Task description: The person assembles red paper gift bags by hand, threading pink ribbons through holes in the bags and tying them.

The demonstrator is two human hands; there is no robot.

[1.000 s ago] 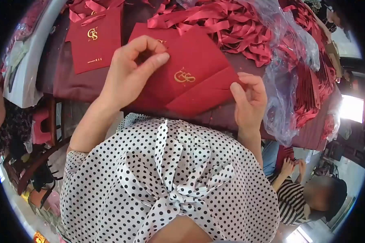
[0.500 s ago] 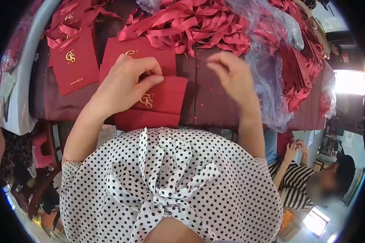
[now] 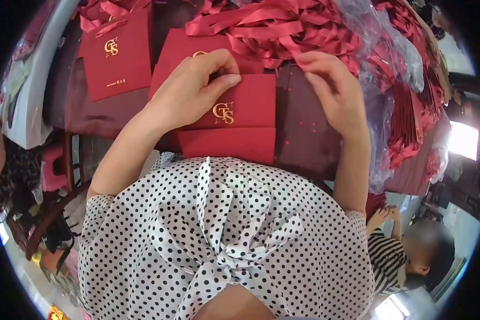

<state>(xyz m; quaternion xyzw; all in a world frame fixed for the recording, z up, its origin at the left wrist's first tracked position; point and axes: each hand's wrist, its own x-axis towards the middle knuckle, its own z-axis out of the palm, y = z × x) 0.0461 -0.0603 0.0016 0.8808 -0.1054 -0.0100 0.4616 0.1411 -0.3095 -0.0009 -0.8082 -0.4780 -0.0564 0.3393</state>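
My left hand [image 3: 197,88] is closed in a pinch on the upper edge of a dark red paper bag [image 3: 250,98] with a gold monogram. The bag lies in front of me, its folded lower part [image 3: 229,144] towards my body. Behind it, another red bag [image 3: 178,45] is partly covered by my hand. My right hand [image 3: 338,96] is off to the right, at the near edge of the ribbon pile [image 3: 261,26]. Its fingertips meet a ribbon end there, with thumb and forefinger apart.
Another red bag [image 3: 117,58] with ribbon handles lies at the left. On the right are clear plastic wrapping [image 3: 378,106] and a stack of red bags [image 3: 408,117]. Small red bits dot the dark tablecloth [image 3: 304,144]. A person in a striped top [image 3: 386,261] sits at the lower right.
My right hand has moved forward to the ribbon pile. My left hand keeps its pinch on the bag. The whole view has shifted, so the table things appear further right.
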